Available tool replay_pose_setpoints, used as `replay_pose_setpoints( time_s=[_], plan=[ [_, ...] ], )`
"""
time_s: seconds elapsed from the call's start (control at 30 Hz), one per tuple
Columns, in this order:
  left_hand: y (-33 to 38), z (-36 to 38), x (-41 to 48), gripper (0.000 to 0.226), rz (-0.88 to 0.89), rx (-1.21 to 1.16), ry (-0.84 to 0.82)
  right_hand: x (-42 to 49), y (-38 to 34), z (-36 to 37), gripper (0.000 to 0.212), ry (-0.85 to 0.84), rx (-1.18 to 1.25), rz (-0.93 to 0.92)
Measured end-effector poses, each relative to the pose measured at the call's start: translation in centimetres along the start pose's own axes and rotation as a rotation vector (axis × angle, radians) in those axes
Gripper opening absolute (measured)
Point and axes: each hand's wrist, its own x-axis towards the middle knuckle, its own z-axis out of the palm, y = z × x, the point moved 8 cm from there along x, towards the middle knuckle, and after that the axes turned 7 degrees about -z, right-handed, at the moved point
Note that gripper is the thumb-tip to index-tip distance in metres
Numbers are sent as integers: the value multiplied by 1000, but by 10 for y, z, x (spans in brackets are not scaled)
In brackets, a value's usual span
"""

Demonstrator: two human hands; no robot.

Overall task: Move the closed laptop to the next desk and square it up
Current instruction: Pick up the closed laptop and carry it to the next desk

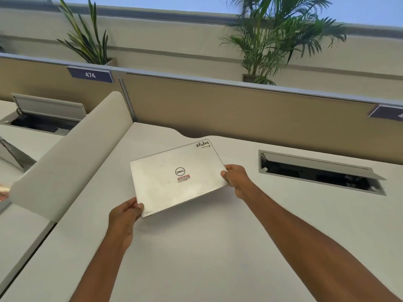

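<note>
A closed silver laptop [174,177] with a round logo and stickers on its lid is held over the white desk [207,247], turned at an angle to the desk's edges. My left hand [125,214] grips its near left corner. My right hand [234,177] grips its right edge. A shadow lies under its near right side, so that side looks raised off the desk; whether the far edge touches I cannot tell.
A low white divider [72,158] separates this desk from the desk on the left [21,232]. An open cable hatch [320,173] is sunk in the desk at right, another hatch [43,116] at far left. A tan partition [239,114] with plants behind closes the back.
</note>
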Motion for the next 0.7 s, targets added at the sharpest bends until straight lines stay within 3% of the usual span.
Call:
replay_pose_setpoints(
  time_s=[0.7],
  plan=[
    [-114,103,-178,38,-42,164,-159,-156,92,-246,24,218,2,37]
  ],
)
